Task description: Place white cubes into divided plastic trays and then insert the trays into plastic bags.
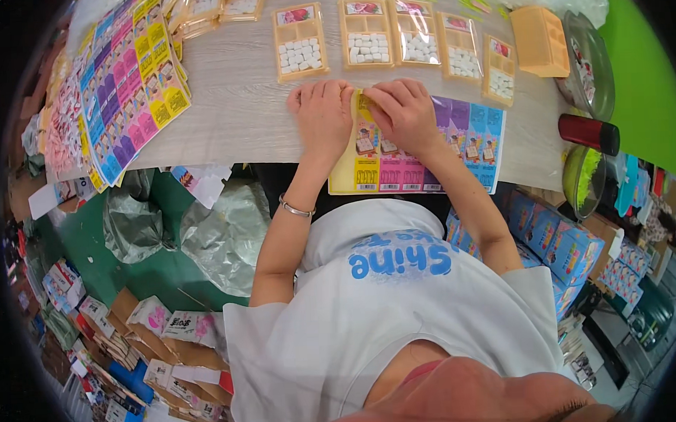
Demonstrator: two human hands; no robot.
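Observation:
A printed sticker sheet (pixel 470 143), striped in yellow, pink, purple and blue, lies at the table's near edge in front of me. My right hand (pixel 407 113) rests over its upper part, thumb and fingers pinched at the yellow strip. Beside the sheet's left edge is my left hand (pixel 324 116), fingers curled and closed; whatever they hold, if anything, is hidden. Just beyond my hands stand several peach plastic trays with small white pieces, among them a tray (pixel 300 54) at the left and another tray (pixel 368 48) near the middle.
A pile of sticker sheets (pixel 129 92) hangs over the table edge at the left. At the right are an empty peach tray (pixel 540 42), a clear bowl (pixel 597 68), a dark red cylinder (pixel 588 134) and a bowl with green strips (pixel 583 180). Cardboard boxes (pixel 186 350) crowd the floor.

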